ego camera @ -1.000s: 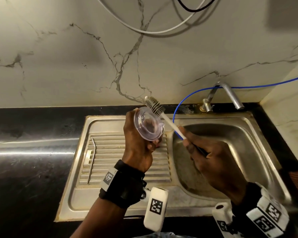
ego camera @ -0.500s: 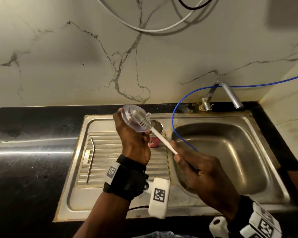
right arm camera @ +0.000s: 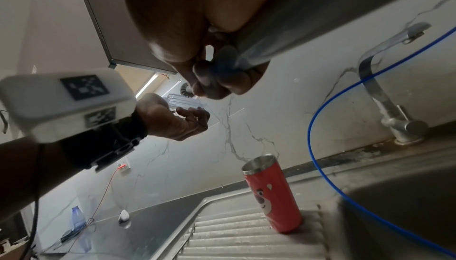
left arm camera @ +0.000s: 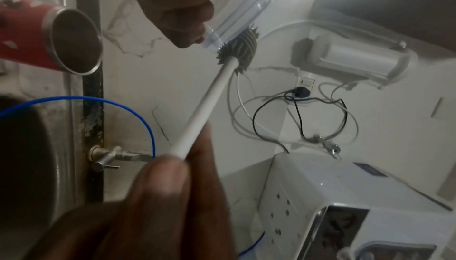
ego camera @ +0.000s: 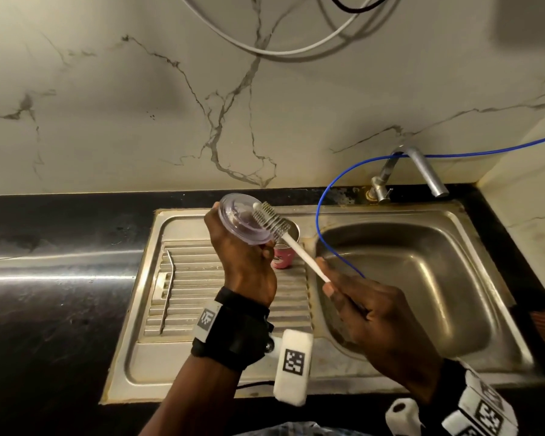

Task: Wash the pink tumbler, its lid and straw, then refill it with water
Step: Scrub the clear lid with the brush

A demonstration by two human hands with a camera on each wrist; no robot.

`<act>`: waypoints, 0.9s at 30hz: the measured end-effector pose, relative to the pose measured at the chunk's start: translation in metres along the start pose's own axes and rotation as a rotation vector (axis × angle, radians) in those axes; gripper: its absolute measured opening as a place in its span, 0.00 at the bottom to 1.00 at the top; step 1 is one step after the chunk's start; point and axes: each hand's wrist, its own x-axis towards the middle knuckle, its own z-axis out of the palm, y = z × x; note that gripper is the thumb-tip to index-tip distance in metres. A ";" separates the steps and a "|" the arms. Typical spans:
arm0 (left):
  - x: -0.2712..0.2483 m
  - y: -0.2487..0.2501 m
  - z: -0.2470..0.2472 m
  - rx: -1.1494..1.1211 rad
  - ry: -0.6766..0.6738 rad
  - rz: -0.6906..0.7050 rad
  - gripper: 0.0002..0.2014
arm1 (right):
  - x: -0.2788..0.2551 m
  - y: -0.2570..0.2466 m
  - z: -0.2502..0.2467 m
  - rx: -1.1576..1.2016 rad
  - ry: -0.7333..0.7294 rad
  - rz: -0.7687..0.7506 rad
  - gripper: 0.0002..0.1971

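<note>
My left hand (ego camera: 244, 256) grips the clear round lid (ego camera: 238, 220) by its edge, above the draining board. My right hand (ego camera: 368, 313) holds the white handle of a bottle brush (ego camera: 272, 220), whose grey bristles lie against the lid's face. In the left wrist view the brush head (left arm camera: 243, 51) touches the lid's rim (left arm camera: 237, 22). The pink tumbler (ego camera: 282, 254) stands upright and open on the draining board behind my left hand; its bear print shows in the right wrist view (right arm camera: 272, 196). A bent metal straw (ego camera: 167, 289) lies on the ribs at the left.
The steel sink (ego camera: 416, 278) has its basin at the right, with the tap (ego camera: 422, 171) at the back. A thin blue tube (ego camera: 324, 209) loops down into the basin. Black counter (ego camera: 51, 278) stretches left. White and black cables (ego camera: 280, 48) hang on the marble wall.
The lid has tilted from facing me to lying flatter and moved left, uncovering the tumbler. The brush followed and now sweeps across the lid's face.
</note>
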 end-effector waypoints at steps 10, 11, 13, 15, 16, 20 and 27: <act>0.000 -0.006 0.002 -0.212 0.004 0.018 0.28 | -0.010 -0.003 -0.005 0.076 0.011 0.078 0.27; 0.000 -0.006 0.003 -0.228 0.006 0.028 0.28 | -0.011 -0.003 -0.005 0.090 0.005 0.087 0.27; -0.001 -0.008 0.002 -0.258 -0.008 0.029 0.28 | -0.010 -0.003 -0.005 0.077 0.006 0.100 0.29; -0.004 -0.012 0.003 -0.274 -0.032 0.038 0.28 | -0.007 -0.003 -0.004 0.122 0.001 0.146 0.28; -0.004 -0.014 0.003 -0.268 -0.036 0.039 0.29 | -0.007 -0.004 -0.003 0.177 -0.003 0.175 0.27; 0.001 -0.019 -0.005 -0.216 -0.066 -0.012 0.29 | -0.002 0.000 -0.001 0.286 -0.013 0.262 0.24; 0.003 -0.028 -0.021 -0.067 -0.108 -0.106 0.29 | 0.005 0.010 0.012 0.253 -0.041 0.300 0.21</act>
